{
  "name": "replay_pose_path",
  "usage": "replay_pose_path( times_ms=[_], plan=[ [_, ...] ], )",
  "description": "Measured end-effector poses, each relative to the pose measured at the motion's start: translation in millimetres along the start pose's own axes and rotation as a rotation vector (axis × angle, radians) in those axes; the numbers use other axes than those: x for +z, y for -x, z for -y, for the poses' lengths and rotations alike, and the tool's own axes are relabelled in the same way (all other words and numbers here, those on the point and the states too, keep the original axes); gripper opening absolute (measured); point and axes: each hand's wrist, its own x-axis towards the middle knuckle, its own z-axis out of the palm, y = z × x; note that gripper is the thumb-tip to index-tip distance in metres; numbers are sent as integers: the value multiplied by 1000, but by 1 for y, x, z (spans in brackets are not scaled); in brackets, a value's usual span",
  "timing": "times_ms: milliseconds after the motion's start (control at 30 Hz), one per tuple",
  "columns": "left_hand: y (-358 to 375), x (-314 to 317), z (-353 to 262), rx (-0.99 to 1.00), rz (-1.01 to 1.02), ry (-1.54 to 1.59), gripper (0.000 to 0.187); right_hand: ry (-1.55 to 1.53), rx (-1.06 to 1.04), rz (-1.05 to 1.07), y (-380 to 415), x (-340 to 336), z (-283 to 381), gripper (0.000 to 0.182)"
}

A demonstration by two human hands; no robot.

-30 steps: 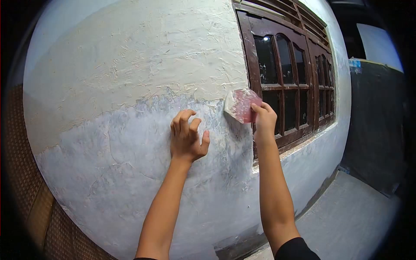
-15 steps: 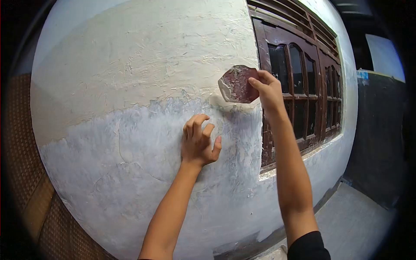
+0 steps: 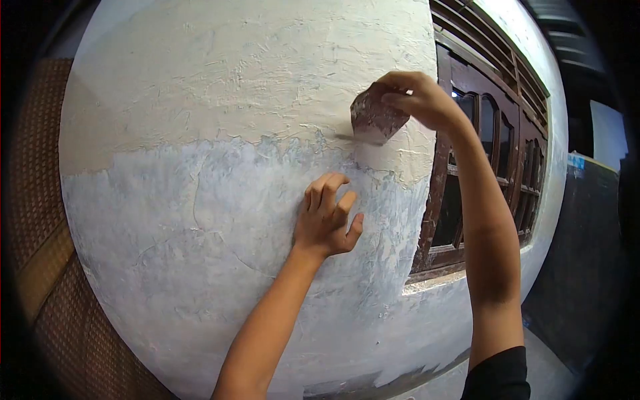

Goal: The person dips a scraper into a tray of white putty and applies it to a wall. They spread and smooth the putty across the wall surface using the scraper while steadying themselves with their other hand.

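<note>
My right hand (image 3: 427, 100) pinches a dark red, flat plaster scraper (image 3: 377, 115) by its upper right edge. Pale plaster is smeared over the scraper's face, and its lower edge lies at or very near the wall (image 3: 253, 213). Around it is the ragged border where the cream plaster coat (image 3: 267, 80) above meets the bluish-white surface below. Lower down, my left hand (image 3: 327, 217) holds nothing; its fingers are bent and apart, close against the bluish wall. Whether its fingertips touch the wall is hard to see.
To the right, a dark brown wooden window (image 3: 490, 147) with glass panes and a slatted vent is set into the wall. Woven matting (image 3: 80, 333) runs along the left side. A dark panel (image 3: 587, 247) stands at the far right above a grey floor (image 3: 547, 353).
My right hand has tilted over, turning the scraper so its lower edge faces the wall. A fresh cream patch now extends beside the window. The view has shifted; my left hand keeps its pose.
</note>
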Motion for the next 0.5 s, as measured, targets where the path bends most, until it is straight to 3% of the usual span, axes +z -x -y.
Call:
replay_pose_path(
  times_ms=[133, 200, 267, 400, 500],
  plan=[
    [-1, 0, 0, -1, 7, -2, 44, -40, -52, -84, -4, -9, 1, 33],
    [-2, -2, 0, -2, 12, -11, 44, 23, -117, 96, -5, -5, -4, 34],
    [-1, -1, 0, 0, 18, -17, 45, 47, -65, 114, -6, -2, -8, 34],
    [-1, 0, 0, 12, -2, -16, 42, -34, -69, -68, -7, -8, -9, 34],
    [-1, 0, 0, 8, -9, -20, 41, -80, -80, 99, -7, -5, -10, 35]
  ],
)
